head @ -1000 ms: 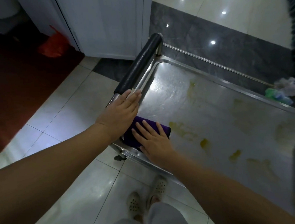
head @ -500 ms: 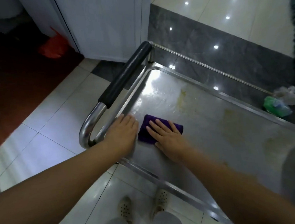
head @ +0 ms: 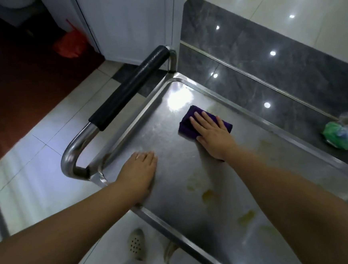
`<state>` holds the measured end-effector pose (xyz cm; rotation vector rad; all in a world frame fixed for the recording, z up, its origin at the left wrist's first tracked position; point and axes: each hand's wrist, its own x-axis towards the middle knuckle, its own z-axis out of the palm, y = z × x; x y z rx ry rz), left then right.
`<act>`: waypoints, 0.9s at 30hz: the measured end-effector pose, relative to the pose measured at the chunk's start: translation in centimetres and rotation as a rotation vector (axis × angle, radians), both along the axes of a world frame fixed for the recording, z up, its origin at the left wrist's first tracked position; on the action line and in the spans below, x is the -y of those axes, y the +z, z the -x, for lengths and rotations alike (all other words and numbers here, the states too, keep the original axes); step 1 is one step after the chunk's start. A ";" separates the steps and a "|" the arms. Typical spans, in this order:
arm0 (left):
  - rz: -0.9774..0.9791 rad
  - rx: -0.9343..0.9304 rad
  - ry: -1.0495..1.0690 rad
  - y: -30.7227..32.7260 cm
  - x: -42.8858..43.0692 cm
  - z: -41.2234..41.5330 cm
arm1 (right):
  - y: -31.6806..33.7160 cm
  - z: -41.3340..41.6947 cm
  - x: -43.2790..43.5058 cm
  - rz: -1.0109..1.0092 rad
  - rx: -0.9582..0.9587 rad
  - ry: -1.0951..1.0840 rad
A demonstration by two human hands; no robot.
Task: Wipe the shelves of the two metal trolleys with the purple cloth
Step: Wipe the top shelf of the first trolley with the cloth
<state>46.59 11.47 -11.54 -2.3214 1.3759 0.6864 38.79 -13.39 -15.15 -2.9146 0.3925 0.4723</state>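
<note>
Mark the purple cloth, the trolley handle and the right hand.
purple cloth [head: 185, 127]: head view, bare left edge beside the fingers.
trolley handle [head: 130, 86]: head view, middle of black grip.
right hand [head: 213, 137]: head view, back of the hand.

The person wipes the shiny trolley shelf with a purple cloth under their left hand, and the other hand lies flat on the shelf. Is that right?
Not quite. The purple cloth is under the right hand, not the left. The left hand is the one that lies flat on the trolley shelf. The head view shows this.
</note>
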 end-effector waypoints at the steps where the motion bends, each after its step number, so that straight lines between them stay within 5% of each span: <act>1: -0.011 0.003 0.006 0.0 0.2 0.2 | 0.0 -0.3 0.8 -0.011 -0.002 -0.016; 13: -0.041 -0.026 0.113 0.0 0.7 0.7 | 0.0 -0.5 7.0 -0.035 -0.029 -0.119; 20: -0.004 -0.054 0.104 -0.2 0.2 0.6 | -0.2 2.4 3.6 -0.033 -0.044 -0.290; 27: 0.047 -0.073 0.105 -0.3 -0.3 0.6 | 0.1 4.7 -2.7 -0.035 -0.038 -0.182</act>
